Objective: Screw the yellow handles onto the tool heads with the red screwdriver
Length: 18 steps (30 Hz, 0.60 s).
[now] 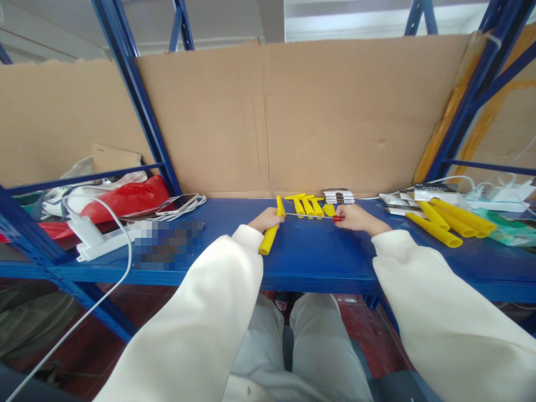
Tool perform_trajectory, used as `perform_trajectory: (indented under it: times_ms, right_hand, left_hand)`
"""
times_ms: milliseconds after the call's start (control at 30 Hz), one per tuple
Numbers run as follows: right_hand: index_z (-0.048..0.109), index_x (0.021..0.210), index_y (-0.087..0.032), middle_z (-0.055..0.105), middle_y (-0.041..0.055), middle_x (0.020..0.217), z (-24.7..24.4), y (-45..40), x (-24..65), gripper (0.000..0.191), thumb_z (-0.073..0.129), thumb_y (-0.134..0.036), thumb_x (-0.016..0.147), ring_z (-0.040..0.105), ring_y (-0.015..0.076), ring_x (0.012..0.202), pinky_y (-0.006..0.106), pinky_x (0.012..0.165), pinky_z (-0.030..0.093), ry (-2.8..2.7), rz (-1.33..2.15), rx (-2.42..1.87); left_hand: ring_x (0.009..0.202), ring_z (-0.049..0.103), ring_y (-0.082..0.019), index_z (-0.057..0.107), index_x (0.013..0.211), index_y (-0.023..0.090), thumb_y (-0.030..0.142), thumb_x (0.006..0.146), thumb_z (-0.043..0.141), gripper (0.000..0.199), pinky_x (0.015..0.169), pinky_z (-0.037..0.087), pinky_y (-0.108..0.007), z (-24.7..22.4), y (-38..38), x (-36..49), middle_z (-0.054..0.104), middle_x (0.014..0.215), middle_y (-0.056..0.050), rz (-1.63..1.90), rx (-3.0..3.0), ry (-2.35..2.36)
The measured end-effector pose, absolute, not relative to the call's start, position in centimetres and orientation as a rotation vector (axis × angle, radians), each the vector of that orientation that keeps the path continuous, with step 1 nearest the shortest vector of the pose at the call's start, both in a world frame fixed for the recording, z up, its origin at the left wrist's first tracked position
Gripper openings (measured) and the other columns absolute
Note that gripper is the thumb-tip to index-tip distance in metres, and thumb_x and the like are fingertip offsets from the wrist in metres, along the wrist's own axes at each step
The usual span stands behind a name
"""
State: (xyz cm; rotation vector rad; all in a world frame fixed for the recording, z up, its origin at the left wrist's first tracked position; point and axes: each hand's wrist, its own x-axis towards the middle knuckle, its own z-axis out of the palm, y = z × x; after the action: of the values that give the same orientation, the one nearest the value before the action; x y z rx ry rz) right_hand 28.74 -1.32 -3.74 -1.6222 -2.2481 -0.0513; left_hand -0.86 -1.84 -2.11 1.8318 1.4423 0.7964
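Over the blue shelf [318, 251], behind its front edge, my left hand [263, 219] pinches a yellow T-shaped handle [270, 239], likely light, stiff, best held by its stem; my right hand [355, 218] clasps a red-handled screwdriver [337, 218].

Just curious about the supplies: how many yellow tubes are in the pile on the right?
4 visible: the front tube, a shorter-looking tube behind it, a middle tube beside that, and the rightmost tube. They overlap, so more may be hidden.
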Motion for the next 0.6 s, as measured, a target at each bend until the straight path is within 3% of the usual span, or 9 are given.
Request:
perform_trajectory:
  times_ms: [367, 600]
  right_hand:
    - [0.061, 0.07, -0.023, 0.07, 0.0007, 0.07, -3.14, -1.98, 28.42, 0.009, 0.069, -0.024, 0.067, 0.064, 0.0189, 0.068, 0.026, 0.062, 0.046, -2.276, 0.071, -1.57]
    - [0.062, 0.074, -0.022, 0.069, 0.0014, 0.071, -3.45, -2.01, 27.95, 0.015, 0.073, -0.032, 0.07, 0.064, 0.0187, 0.067, 0.029, 0.063, 0.051, -2.291, 0.388, -1.397]
  left_hand:
    - [0.052, 0.053, -0.014, 0.061, 0.07, 0.014, 0.004, 0.075, 0.06, 0.011, 0.056, 0.043, -0.024, -2.39, -1.16, -1.22, 0.053, 0.052, 0.003, 0.891, 1.777, 1.536]
    - [0.053, 0.056, -0.014, 0.059, 0.07, 0.015, 0.005, 0.077, 0.06, 0.013, 0.057, 0.046, -0.023, -1.84, -1.98, -0.85, 0.053, 0.051, 0.004, 0.875, 1.799, 1.467]
